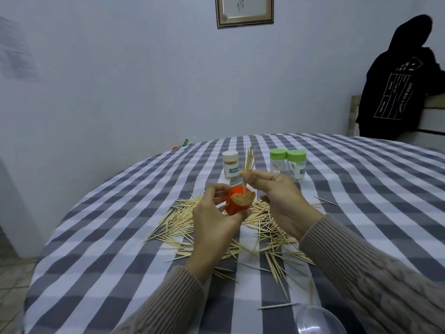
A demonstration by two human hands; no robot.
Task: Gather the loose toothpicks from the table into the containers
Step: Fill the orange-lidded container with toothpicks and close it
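My left hand (212,213) grips an orange container (237,204), tilted toward me and nearly full of toothpicks. My right hand (277,196) pinches a small bundle of toothpicks (248,162) upright, their lower tips at the container's mouth. A wide heap of loose toothpicks (269,235) lies on the checked tablecloth under and around both hands. Behind stand a white-lidded container (230,165) full of toothpicks and two green-lidded clear containers (278,162) (297,165), almost empty.
The round table (120,213) carries a grey-and-white checked cloth. A clear plastic lid or dome (317,320) sits at the near edge. A person in a dark hoodie (404,88) stands at the far right. Stray toothpicks (326,201) lie right of the heap.
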